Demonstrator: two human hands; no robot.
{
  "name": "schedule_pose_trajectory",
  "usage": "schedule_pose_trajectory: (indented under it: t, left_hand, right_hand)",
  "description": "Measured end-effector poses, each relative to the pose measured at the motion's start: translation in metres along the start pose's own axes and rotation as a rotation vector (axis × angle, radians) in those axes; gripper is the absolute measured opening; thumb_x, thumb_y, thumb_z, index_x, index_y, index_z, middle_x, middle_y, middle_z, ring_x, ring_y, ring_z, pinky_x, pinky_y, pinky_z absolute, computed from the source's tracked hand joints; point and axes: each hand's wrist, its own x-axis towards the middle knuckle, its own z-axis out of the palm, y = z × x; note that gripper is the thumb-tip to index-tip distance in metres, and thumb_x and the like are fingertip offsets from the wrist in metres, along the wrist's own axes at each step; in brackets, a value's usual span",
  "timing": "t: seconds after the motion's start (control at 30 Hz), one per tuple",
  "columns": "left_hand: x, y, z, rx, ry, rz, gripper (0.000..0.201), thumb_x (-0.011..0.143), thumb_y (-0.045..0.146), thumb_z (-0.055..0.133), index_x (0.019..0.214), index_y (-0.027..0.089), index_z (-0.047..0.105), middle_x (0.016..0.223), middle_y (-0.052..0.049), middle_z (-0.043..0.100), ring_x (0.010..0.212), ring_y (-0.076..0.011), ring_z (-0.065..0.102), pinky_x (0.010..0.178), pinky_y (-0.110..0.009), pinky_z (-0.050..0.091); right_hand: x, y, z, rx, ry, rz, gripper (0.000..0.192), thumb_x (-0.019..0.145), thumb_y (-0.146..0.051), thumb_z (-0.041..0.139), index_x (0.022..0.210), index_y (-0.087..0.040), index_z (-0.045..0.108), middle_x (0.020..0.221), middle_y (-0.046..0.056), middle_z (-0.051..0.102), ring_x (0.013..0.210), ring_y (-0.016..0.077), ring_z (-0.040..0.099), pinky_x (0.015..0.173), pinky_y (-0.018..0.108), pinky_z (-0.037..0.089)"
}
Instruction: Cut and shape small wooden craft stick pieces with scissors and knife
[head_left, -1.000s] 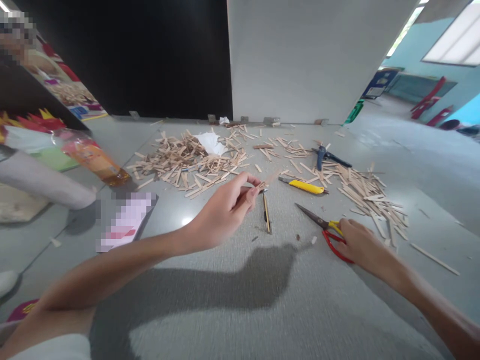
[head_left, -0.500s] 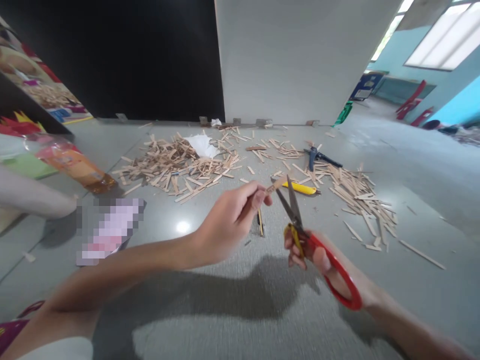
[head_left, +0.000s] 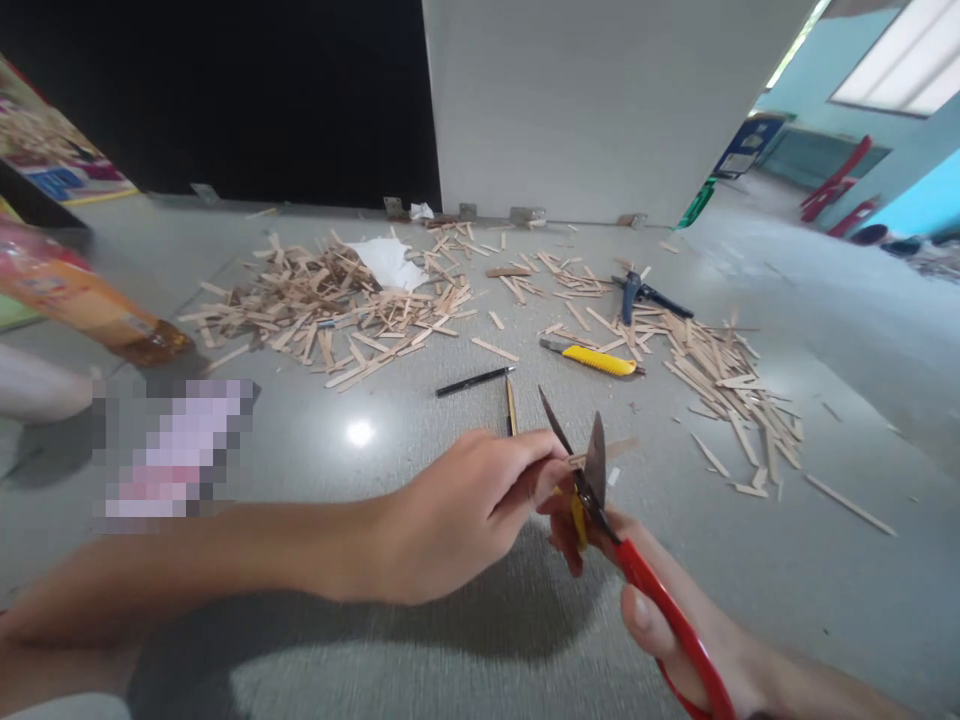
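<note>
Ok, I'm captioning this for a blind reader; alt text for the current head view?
A person's left hand holds a thin wooden strip at the open blades of scissors gripped in the right hand. Beyond, a yellow cutter and scattered wooden pieces lie on a gray surface.

room: floor (head_left: 652,470) between open scissors (head_left: 595,468) and right stick pile (head_left: 733,385), floor left of black pen (head_left: 472,382) | in the way: yellow cutter (head_left: 600,359) beyond scissors, left stick pile (head_left: 307,305) further back, white panel (head_left: 585,110) and dark panel (head_left: 285,100) closing the rear
</note>
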Motion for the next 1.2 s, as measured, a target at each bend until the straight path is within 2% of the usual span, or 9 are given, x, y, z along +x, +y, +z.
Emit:
schedule_pose_trajectory:
  t: [0.17,0.3,0.47,0.6,0.73,0.87,0.93,1.03,1.2]
  left_hand:
    - [0.001,-0.001,0.003,-0.056,-0.027,-0.010,0.028,0.114,0.026,0.046,0.093,0.021,0.064,0.069,0.005,0.065,0.052,-0.0095,0.047,0.053,-0.023,0.032]
    - [0.000,-0.002,0.002,-0.069,-0.036,-0.016,0.029,0.114,0.025,0.046,0.093,0.020,0.066,0.074,0.003,0.069,0.057,-0.0102,0.054,0.056,-0.023,0.036]
    - [-0.001,-0.002,0.002,-0.054,-0.029,-0.005,0.029,0.114,0.025,0.046,0.093,0.020,0.065,0.072,0.004,0.067,0.055,-0.0094,0.051,0.053,-0.023,0.034]
    - [-0.002,-0.001,0.001,-0.048,-0.019,-0.003,0.029,0.114,0.025,0.045,0.093,0.021,0.064,0.068,0.006,0.063,0.052,-0.0092,0.048,0.052,-0.023,0.033]
    - [-0.002,-0.001,0.000,-0.031,-0.004,0.011,0.026,0.113,0.024,0.047,0.093,0.022,0.062,0.065,0.007,0.060,0.051,-0.0092,0.048,0.054,-0.023,0.034]
    - [-0.002,-0.001,-0.001,-0.012,-0.001,0.002,0.026,0.113,0.023,0.047,0.092,0.022,0.063,0.065,0.007,0.060,0.052,-0.0090,0.048,0.056,-0.022,0.036]
    - [-0.002,-0.001,-0.001,-0.021,-0.008,-0.006,0.026,0.113,0.022,0.047,0.091,0.022,0.062,0.065,0.007,0.060,0.051,-0.0089,0.048,0.056,-0.022,0.037]
    - [-0.003,-0.002,0.001,-0.019,-0.018,-0.006,0.025,0.112,0.021,0.049,0.092,0.021,0.063,0.065,0.007,0.061,0.051,-0.0089,0.047,0.056,-0.022,0.037]
    - [-0.003,-0.002,0.004,0.015,-0.005,-0.012,0.027,0.113,0.025,0.047,0.094,0.021,0.065,0.065,0.005,0.059,0.050,-0.0094,0.044,0.052,-0.022,0.034]
  right_hand:
    - [0.003,-0.001,0.002,-0.010,0.021,-0.015,0.075,0.098,-0.083,0.054,0.146,-0.026,0.067,0.110,0.011,0.071,0.095,0.0292,0.068,0.090,0.043,0.062]
    - [0.000,0.000,0.001,-0.008,0.012,0.015,0.079,0.097,-0.084,0.055,0.150,-0.028,0.064,0.109,0.012,0.073,0.094,0.0313,0.069,0.086,0.043,0.063]
    - [0.000,-0.002,-0.002,-0.046,-0.012,-0.008,0.079,0.100,-0.080,0.055,0.159,-0.028,0.056,0.131,0.015,0.073,0.116,0.0364,0.070,0.103,0.050,0.060]
    - [-0.002,-0.001,-0.003,-0.022,-0.016,0.010,0.077,0.100,-0.079,0.056,0.159,-0.029,0.056,0.133,0.016,0.073,0.114,0.0365,0.071,0.100,0.050,0.062]
    - [-0.011,0.009,-0.003,-0.003,-0.007,0.011,0.074,0.100,-0.075,0.062,0.160,-0.033,0.055,0.138,0.015,0.072,0.124,0.0380,0.069,0.106,0.053,0.060]
    - [-0.013,0.011,-0.003,-0.012,-0.022,0.000,0.070,0.102,-0.070,0.062,0.162,-0.035,0.053,0.142,0.014,0.070,0.124,0.0362,0.069,0.107,0.052,0.059]
    - [-0.010,0.008,-0.003,-0.021,-0.015,-0.001,0.073,0.101,-0.073,0.061,0.161,-0.031,0.054,0.140,0.016,0.071,0.123,0.0368,0.069,0.106,0.051,0.059]
    - [-0.005,0.003,-0.001,-0.038,0.005,0.013,0.076,0.100,-0.079,0.057,0.155,-0.026,0.060,0.126,0.016,0.074,0.113,0.0358,0.071,0.099,0.049,0.061]
    - [-0.001,-0.002,0.002,-0.049,0.024,0.005,0.074,0.100,-0.082,0.054,0.147,-0.026,0.066,0.119,0.014,0.075,0.103,0.0329,0.072,0.095,0.048,0.063]
